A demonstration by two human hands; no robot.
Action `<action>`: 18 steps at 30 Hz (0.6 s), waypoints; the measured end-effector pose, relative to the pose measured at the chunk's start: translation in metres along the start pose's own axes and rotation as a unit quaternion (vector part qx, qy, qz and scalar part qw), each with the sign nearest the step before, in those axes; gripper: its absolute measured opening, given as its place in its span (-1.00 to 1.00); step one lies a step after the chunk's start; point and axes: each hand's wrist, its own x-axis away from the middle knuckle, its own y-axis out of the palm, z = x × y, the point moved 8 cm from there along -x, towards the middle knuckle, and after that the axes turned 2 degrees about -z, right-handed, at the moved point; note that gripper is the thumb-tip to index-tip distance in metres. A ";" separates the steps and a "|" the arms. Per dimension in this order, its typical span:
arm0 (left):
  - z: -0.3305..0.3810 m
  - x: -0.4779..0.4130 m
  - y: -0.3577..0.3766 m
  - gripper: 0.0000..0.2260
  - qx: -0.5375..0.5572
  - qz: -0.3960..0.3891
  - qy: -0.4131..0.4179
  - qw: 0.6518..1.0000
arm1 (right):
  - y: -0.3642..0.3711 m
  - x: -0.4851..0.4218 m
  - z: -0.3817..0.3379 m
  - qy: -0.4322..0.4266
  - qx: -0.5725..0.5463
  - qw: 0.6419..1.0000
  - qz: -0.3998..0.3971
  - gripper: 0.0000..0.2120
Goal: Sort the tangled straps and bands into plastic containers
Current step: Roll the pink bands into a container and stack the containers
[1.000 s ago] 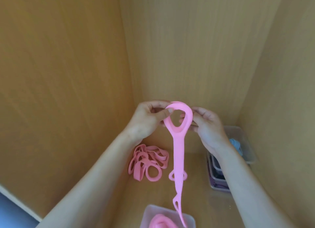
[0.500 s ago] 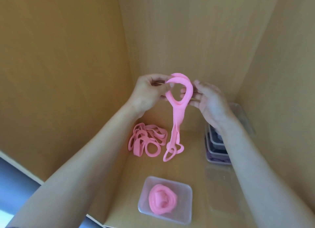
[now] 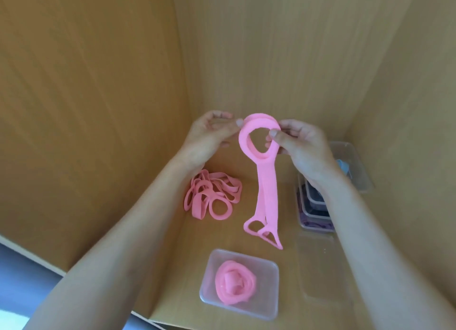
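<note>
Right hand (image 3: pixel 303 152) newly pinches pink band (image 3: pixel 267 194) loop; left hand (image 3: pixel 207 142) grip unclear; band hangs vertical, tail down.

Matt pink band (image 3: pixel 267 196), clear plastic container (image 3: pixel 240 258)

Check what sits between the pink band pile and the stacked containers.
In the head view, only the held pink strap dangles there, over bare wooden floor.

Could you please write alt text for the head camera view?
A left hand and a right hand hold up a long pink band by its top loop. Below lie a pile of pink bands and a clear container holding a rolled band.
</note>
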 end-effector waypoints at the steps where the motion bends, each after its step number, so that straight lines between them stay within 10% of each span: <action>1: -0.011 -0.002 -0.003 -0.82 0.011 0.007 -0.016 1.000 | -0.002 0.000 0.001 -0.003 0.003 1.000 0.003 -0.86; 7: -0.124 -0.003 -0.011 -0.81 -0.201 0.010 -0.140 0.970 | -0.012 -0.001 0.005 -0.008 -0.007 1.000 0.020 -0.82; 12: -0.218 0.019 0.001 -0.78 -0.551 -0.189 -0.165 0.796 | -0.012 0.003 0.008 -0.003 -0.020 0.999 0.026 -0.80; 18: -0.255 0.026 0.003 -0.63 -0.625 -0.157 -0.127 0.754 | -0.031 0.014 0.008 0.011 -0.014 0.999 0.039 -0.83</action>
